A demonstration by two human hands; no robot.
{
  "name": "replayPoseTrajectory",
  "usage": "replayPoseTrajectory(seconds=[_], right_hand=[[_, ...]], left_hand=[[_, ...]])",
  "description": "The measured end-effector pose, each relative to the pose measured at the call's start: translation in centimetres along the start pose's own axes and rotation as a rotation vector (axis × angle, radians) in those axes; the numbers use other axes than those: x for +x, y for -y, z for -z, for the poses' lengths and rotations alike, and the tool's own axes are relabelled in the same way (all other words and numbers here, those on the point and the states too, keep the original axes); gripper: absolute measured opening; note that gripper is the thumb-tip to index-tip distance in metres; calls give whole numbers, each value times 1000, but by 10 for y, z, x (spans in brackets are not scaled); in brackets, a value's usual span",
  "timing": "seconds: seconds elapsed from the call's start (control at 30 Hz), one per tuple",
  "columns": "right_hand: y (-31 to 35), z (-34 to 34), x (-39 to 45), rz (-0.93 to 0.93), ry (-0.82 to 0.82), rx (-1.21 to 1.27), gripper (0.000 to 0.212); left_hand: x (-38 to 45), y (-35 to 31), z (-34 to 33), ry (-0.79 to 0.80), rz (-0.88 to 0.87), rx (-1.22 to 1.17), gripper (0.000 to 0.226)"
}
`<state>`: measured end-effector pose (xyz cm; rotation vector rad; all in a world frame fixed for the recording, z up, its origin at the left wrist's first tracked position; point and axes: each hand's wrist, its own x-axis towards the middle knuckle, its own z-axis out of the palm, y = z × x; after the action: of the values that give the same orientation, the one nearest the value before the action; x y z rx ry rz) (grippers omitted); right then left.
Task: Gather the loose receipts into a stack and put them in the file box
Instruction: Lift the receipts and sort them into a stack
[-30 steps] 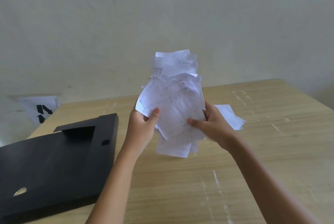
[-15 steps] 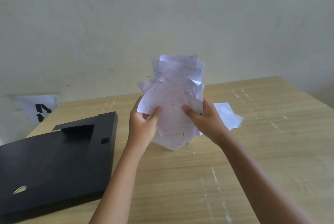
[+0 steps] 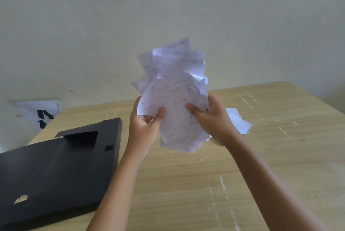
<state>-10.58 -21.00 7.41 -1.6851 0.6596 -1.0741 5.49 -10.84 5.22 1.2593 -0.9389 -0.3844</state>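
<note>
Nearest, the black file box [image 3: 56, 171] lies flat and closed on the wooden table [image 3: 280, 156], to the left of both forearms. Above the table the left hand [image 3: 144, 128] and right hand [image 3: 211, 118] pinch a ragged bundle of receipts [image 3: 173, 91] from either side, thumbs on the front sheet and fingers curled behind. The edges are uneven and fanned, so a loosened pinch could let sheets slide out. Beyond the right hand, more loose paper [image 3: 239, 122] lies on the table and could be missed.
</note>
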Motion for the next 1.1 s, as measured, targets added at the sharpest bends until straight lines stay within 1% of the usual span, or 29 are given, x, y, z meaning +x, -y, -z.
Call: replayPoseTrajectory(seconds=[0.03, 0.1, 0.13, 0.17, 0.23, 0.27, 0.3, 0.33, 0.4, 0.47, 0.57, 0.67, 0.73, 0.83, 0.93, 1.0, 1.07, 1.1], right_hand=[[4, 1, 2, 6, -17, 22, 19], [7, 5, 6, -10, -64, 95, 19], [6, 8, 8, -30, -76, 143, 18], [5, 10, 8, -53, -75, 197, 18], [1, 12, 8, -102, -69, 288, 25], [-2, 12, 8, -124, -76, 314, 28], [-6, 10, 8, -139, -88, 331, 29], [-9, 8, 7, -149, -96, 344, 30], [-15, 3, 5, -168, -97, 376, 30], [-18, 0, 1, -177, -87, 396, 31], [-23, 0, -4, -188, -73, 409, 31], [-28, -2, -8, -191, -80, 358, 28], [-30, -4, -12, -189, -66, 302, 26], [-34, -5, -15, -182, -32, 294, 27], [-39, -7, -17, -225, -16, 377, 32], [-41, -7, -18, -237, -30, 399, 30], [-43, -3, -17, -231, -61, 369, 27], [-45, 0, -17, -228, -68, 349, 26]], left_hand=[[1, 4, 2, 34, 21, -15, 56], [-2, 10, 6, 115, 125, -8, 82], [-6, 14, 9, 168, 174, 19, 84], [-12, 19, 10, 227, 203, 67, 73], [-29, 26, 7, 319, 241, 125, 43], [-37, 28, 4, 330, 276, 106, 40], [-44, 32, 0, 306, 317, 74, 41], [-50, 36, -5, 250, 346, 37, 38], [-62, 41, -18, 83, 381, -71, 23], [-72, 38, -33, -45, 435, -255, 22], [-83, 33, -50, -138, 495, -545, 24], [-84, 34, -63, -294, 604, -805, 23], [-83, 32, -69, -370, 651, -887, 23], [-83, 30, -78, -422, 632, -896, 25], [-83, 27, -83, -429, 594, -843, 25], [-85, 27, -83, -351, 604, -751, 22], [-87, 32, -73, -244, 623, -581, 20], [-87, 35, -65, -221, 626, -504, 22]])
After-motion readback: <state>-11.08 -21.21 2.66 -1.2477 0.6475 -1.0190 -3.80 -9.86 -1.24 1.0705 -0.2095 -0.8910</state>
